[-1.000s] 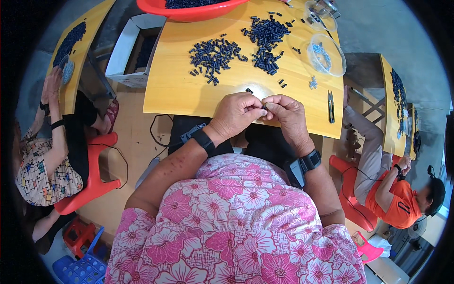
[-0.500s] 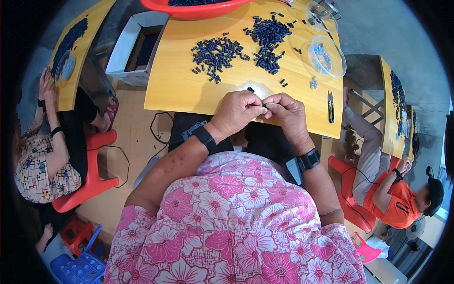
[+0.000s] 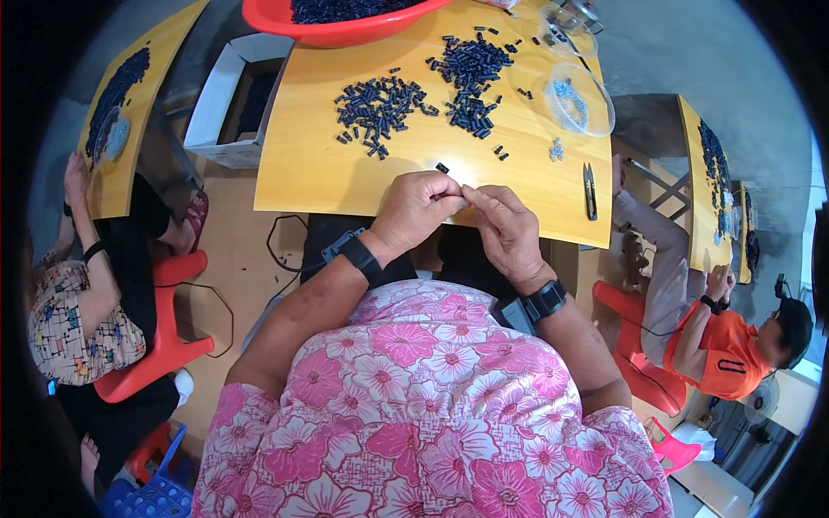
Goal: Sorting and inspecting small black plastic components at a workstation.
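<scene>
Both hands meet at the near edge of the table (image 3: 311, 173). The left hand (image 3: 419, 207) and right hand (image 3: 505, 229) pinch one small dark piece (image 3: 451, 195) together. Another dark piece (image 3: 442, 167) lies just beyond.

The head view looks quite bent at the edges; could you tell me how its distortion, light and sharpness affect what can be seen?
Head view: strong fisheye, the yellow table edges bow and a black rim cuts the corners; light is even and soft, without harsh glare; the left hand, right hand and dark small parts are sharp, but what the fingers pinch is too small to tell.

Dark blue small parts (image 3: 380, 105) on yellow table (image 3: 311, 164); red basin (image 3: 337, 33).
</scene>
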Demonstrator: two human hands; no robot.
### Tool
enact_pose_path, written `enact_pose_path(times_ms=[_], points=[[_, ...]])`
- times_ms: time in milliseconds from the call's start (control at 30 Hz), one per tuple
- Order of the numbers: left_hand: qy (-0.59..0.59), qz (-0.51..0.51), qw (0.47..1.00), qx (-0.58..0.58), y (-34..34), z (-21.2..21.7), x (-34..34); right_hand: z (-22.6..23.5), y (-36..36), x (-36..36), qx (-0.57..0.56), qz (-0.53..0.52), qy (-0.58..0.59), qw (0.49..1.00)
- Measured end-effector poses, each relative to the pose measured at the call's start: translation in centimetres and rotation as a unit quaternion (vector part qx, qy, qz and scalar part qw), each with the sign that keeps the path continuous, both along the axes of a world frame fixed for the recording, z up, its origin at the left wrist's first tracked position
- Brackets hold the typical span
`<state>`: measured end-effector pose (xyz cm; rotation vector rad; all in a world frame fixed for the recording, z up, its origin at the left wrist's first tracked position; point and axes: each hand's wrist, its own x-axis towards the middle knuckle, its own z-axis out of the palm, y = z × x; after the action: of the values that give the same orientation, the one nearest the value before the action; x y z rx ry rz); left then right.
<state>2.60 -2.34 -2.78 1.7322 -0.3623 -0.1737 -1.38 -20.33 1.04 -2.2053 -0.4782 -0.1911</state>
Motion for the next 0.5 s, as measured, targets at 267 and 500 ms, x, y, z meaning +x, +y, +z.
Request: enact_pose_path(times_ms=[267, 500], points=[[-0.018, -0.018, 1.000, 0.009, 0.0, 0.9, 0.1, -2.0, -3.7, 1.4, 0.106, -0.212, 0.108, 0.966], [-0.015, -0.023, 1.000, 0.011, 0.0, 0.5, 0.1, -0.9, -2.0, 1.9, -0.043, -0.122, 0.042, 0.991]])
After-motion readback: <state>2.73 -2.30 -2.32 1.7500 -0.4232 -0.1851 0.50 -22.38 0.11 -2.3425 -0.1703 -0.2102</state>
